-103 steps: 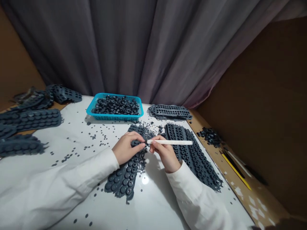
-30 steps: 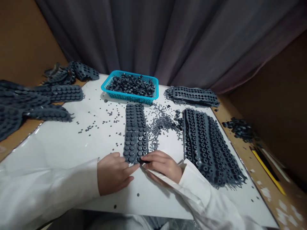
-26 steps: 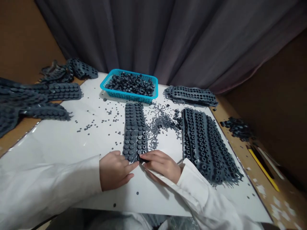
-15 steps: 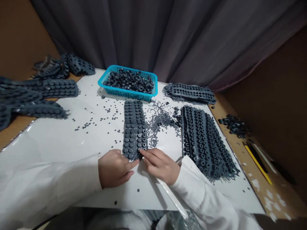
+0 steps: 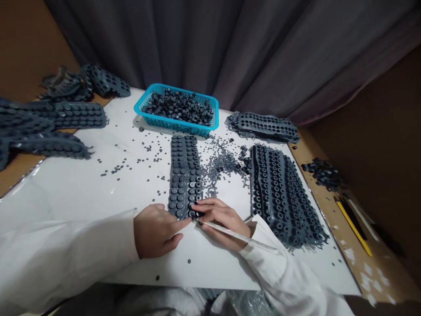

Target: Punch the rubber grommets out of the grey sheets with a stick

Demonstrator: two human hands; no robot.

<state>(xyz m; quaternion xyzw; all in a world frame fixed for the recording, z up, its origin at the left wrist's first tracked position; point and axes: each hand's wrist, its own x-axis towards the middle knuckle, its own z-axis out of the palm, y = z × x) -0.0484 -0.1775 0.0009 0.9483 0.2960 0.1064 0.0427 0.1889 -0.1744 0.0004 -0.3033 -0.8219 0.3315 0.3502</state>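
A dark grey rubber sheet (image 5: pixel 178 175) with rows of round studs lies upright in view at the middle of the white table. At its near end, my left hand (image 5: pixel 159 231) has its index finger stretched toward the bottom edge and the thumb apart; nothing is in it. My right hand (image 5: pixel 223 223) is closed on a thin white stick (image 5: pixel 243 238), whose tip is at the sheet's lower right corner. The right fingers also touch the studs there. Small dark discs (image 5: pixel 223 164) are scattered right of the sheet.
Behind the sheet stands a blue basket (image 5: pixel 179 125) full of dark pieces. Studded sheets (image 5: pixel 283 193) lie at the right, a perforated stack (image 5: pixel 266 126) behind them. More sheets (image 5: pixel 80 115) are at the left. A yellow tool (image 5: pixel 353 226) lies on the right edge.
My right hand has turned, and the white stick has swung from pointing down toward the table's front edge to lying across the hand toward the right sleeve. My left hand has barely moved.
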